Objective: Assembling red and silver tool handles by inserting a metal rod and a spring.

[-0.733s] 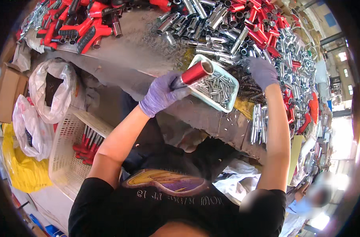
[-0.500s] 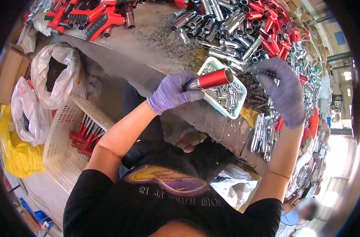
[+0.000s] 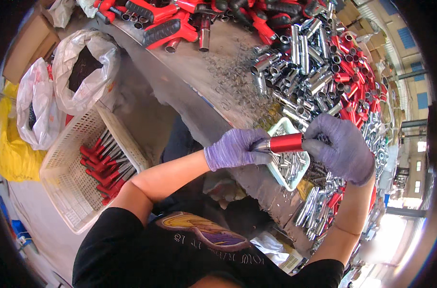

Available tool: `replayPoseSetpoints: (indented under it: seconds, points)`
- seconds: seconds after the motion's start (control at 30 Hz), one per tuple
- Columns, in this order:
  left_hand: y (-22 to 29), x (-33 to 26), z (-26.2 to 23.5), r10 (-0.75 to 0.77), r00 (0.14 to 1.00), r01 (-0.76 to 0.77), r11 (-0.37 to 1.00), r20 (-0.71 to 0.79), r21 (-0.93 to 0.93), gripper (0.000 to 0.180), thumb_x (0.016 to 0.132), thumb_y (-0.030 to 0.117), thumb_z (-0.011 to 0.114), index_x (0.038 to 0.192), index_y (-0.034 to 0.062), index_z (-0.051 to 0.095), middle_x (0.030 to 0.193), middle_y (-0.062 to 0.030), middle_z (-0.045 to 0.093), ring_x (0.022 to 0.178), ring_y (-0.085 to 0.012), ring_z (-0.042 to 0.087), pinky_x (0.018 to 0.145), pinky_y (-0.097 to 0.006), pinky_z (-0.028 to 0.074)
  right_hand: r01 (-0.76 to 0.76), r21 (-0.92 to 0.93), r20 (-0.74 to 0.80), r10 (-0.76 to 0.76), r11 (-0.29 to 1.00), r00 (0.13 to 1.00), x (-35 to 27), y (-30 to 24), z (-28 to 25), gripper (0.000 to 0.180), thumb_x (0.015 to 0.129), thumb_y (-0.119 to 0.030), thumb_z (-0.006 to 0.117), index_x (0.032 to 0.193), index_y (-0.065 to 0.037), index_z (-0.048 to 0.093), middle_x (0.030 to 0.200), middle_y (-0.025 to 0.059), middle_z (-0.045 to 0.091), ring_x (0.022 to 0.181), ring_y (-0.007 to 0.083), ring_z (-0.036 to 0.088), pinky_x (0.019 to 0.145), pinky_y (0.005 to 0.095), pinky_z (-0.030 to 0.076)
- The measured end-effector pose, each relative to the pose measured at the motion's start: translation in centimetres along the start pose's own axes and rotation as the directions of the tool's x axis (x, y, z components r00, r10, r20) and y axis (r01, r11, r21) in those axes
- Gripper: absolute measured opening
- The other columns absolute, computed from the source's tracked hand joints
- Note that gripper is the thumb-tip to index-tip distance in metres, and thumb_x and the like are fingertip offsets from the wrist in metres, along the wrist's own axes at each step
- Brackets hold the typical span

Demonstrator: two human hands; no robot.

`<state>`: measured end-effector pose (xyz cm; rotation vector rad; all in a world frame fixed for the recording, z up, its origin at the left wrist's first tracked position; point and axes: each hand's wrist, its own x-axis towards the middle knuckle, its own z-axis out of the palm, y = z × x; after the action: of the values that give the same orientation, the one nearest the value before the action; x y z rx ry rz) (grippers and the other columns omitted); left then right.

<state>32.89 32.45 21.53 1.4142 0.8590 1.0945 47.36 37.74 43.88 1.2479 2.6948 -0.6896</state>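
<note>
Cluttered worktable (image 3: 189, 72): metal tubes (image 3: 305, 53) too many to count, one pale tray (image 3: 278, 176) of pins (image 3: 290, 169). One red tube (image 3: 286, 143) is over the tray — left hand (image 3: 237, 150) closed round one end, right hand (image 3: 341, 150) curled at the other; whether it pinches anything, I cannot tell. Two white bags (image 3: 62, 72), one crate (image 3: 67, 192) leftward.

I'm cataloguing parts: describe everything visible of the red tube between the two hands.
The red tube is a glossy, metallic-looking cylinder with a silvery section at its left end. It runs roughly left to right in view, held up in front of the pale tray. The left hand grips the silvery section; the right hand's fingers cover the other end, hiding its opening.
</note>
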Motion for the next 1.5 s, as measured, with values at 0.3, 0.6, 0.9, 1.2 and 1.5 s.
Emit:
replayPoseSetpoints:
  seconds: [0.3, 0.6, 0.9, 1.2, 1.5]
  points:
    - [-0.6, 0.9, -0.9, 0.057, 0.998, -0.057, 0.997, 0.003, 0.054, 0.055, 0.074, 0.038, 0.076, 0.113, 0.0052, 0.056, 0.080, -0.0083, 0.062, 0.072, -0.0182, 0.061, 0.068, -0.031, 0.048, -0.018, -0.003, 0.046, 0.018, 1.000, 0.999, 2.8, -0.3, -1.0, 0.013, 0.076, -0.017, 0.067, 0.081, -0.006, 0.062, 0.069, 0.0094, 0.061, 0.057, 0.0238, 0.060, 0.056, 0.0332, 0.048]
    - [-0.2, 1.0, -1.5, -0.086, 0.993, 0.094, 0.990, 0.079, -0.106, 0.050, 0.075, 0.029, 0.077, 0.115, 0.0051, 0.056, 0.078, -0.0021, 0.061, 0.072, -0.0086, 0.058, 0.066, -0.027, 0.047, -0.102, 0.071, 0.175, 0.088, 0.992, 0.981, 3.0, 0.3, -2.0, 0.014, 0.079, -0.018, 0.065, 0.089, -0.009, 0.060, 0.068, 0.0090, 0.061, 0.061, 0.0262, 0.063, 0.058, 0.0346, 0.050]
    - [-0.7, 0.7, -1.5, -0.002, 1.000, 0.002, 0.998, 0.000, -0.059, 0.054, 0.075, 0.046, 0.071, 0.109, 0.0060, 0.057, 0.076, -0.0137, 0.059, 0.070, -0.0264, 0.062, 0.065, -0.035, 0.048, 0.078, -0.069, 0.178, -0.065, 0.995, 0.982, 5.8, 2.0, -2.1, 0.018, 0.081, -0.020, 0.061, 0.096, -0.010, 0.061, 0.070, 0.0069, 0.064, 0.061, 0.0193, 0.064, 0.057, 0.0318, 0.049]
    - [-1.0, 0.8, -0.8, -0.048, 0.998, 0.038, 0.984, -0.052, -0.175, 0.051, 0.074, 0.031, 0.076, 0.113, 0.0046, 0.055, 0.079, -0.0063, 0.059, 0.071, -0.0152, 0.057, 0.065, -0.030, 0.047, -0.227, -0.615, -0.502, -0.154, 0.755, 0.851, 30.6, 14.4, 4.1, 0.036, 0.088, -0.035, 0.052, 0.104, -0.004, 0.060, 0.103, 0.0156, 0.064, 0.101, 0.0326, 0.059, 0.088, 0.0408, 0.046]
    - [-1.2, 0.8, -0.9, -0.019, 1.000, 0.017, 0.994, -0.017, -0.106, 0.048, 0.078, 0.023, 0.075, 0.117, 0.0048, 0.054, 0.083, 0.0001, 0.058, 0.074, -0.0076, 0.052, 0.068, -0.025, 0.046, -0.258, -0.245, -0.548, 0.086, 0.935, 0.832, 22.9, 12.3, 1.1, 0.048, 0.080, -0.038, 0.061, 0.115, -0.005, 0.058, 0.105, 0.0148, 0.065, 0.099, 0.0295, 0.062, 0.081, 0.0382, 0.048]
